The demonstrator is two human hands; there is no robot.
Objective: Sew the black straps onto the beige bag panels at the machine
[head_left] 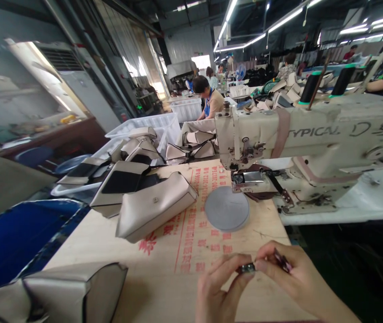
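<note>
Low in the view, over the board, my left hand [223,285] is closed, pinching a small shiny dark bobbin [247,268] between thumb and fingertips. My right hand [283,269] meets it from the right, thumb and forefinger pressed together at the bobbin's edge; any thread there is too fine to make out. Tucked in the right hand's curled fingers is a small dark tool with a pinkish end [283,260], which looks like thread snips. Beyond the hands stands the sewing machine [255,134], with a round grey disc [227,208] below its arm's end.
A beige bag [156,206] lies on the printed wooden board [164,264]. Other bag pieces [70,287] lie at lower left. Behind are white plastic crates [164,121] with more pieces; a blue-lined bin [26,237] stands left. A person [213,101] sits beyond the machine.
</note>
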